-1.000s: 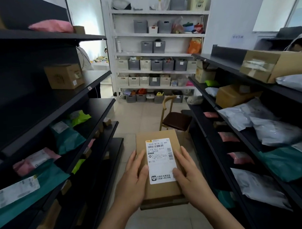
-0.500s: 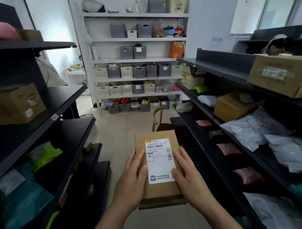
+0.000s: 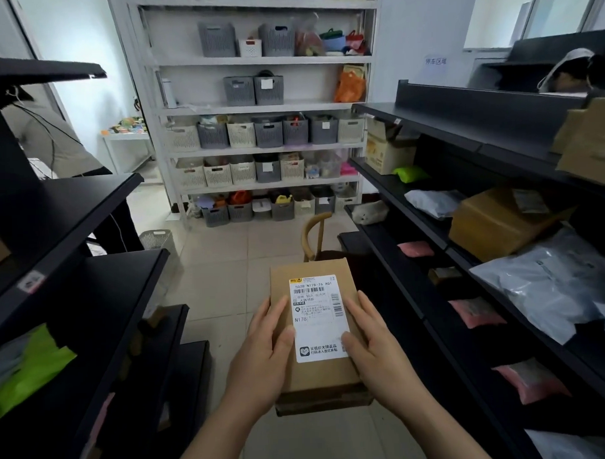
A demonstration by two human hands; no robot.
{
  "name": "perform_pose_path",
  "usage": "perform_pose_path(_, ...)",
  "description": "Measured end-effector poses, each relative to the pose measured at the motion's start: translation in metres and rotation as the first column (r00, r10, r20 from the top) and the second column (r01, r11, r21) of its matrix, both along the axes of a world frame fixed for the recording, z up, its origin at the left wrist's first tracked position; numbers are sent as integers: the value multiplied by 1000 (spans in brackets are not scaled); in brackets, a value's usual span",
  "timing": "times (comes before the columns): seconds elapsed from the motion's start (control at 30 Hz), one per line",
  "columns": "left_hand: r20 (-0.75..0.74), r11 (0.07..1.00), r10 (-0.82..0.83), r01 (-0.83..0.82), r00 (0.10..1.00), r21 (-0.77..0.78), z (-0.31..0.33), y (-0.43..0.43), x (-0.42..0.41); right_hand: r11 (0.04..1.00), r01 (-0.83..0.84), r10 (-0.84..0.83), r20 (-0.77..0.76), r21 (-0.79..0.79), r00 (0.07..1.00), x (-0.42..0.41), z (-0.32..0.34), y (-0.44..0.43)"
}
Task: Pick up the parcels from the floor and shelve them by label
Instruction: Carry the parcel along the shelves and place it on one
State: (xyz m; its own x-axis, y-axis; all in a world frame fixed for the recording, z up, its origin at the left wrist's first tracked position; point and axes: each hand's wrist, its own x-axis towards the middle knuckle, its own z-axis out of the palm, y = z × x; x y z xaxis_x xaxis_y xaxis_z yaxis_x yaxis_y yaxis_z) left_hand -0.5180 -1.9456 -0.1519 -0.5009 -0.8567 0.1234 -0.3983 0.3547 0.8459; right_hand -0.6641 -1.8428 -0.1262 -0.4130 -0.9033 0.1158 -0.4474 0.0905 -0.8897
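A flat brown cardboard parcel point(image 3: 309, 273) is held level in front of me above the tiled aisle floor. Its white shipping label point(image 3: 318, 318) faces up and reads N178. My left hand point(image 3: 264, 354) grips the parcel's left side with the thumb on the label edge. My right hand point(image 3: 377, 350) grips the right side, thumb resting on the label's lower right. Black shelves run along both sides: the left rack point(image 3: 88, 216) and the right rack point(image 3: 427, 122).
The right rack holds a brown box point(image 3: 493, 222), grey mailer bags point(image 3: 543, 282) and pink packets point(image 3: 475, 312). A green bag point(image 3: 28, 369) lies on the left rack. A wooden chair point(image 3: 315, 235) stands ahead in the aisle. White shelving with baskets point(image 3: 267, 131) closes the far end.
I have moved forward down the aisle; the shelves slid past on both sides and the white shelving is nearer. Both hands keep the same hold on the parcel.
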Motion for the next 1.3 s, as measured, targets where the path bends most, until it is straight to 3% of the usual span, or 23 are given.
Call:
perform_pose_path(0.27, -75, 998, 45, -49, 996, -48, 3, -115, -85, 998, -56, 56, -8, -19, 998, -92, 6, -118)
perform_pose_path(0.67, -22, 990, 126, -127, 992, -61, 10, -267, -194, 989, -149, 149, -4, 2, 989, -207, 12, -284)
perform_pose_path(0.97, 19, 991, 133, -132, 991, -38, -2, -378, -227, 989, -148, 148, 7, -4, 989, -237, 4, -392)
perform_pose_path(1.3, 18, 996, 21, -19, 1000, -82, 22, -554, -233, 1000, -14, 14, -10, -7, 1000, -236, 16, -557)
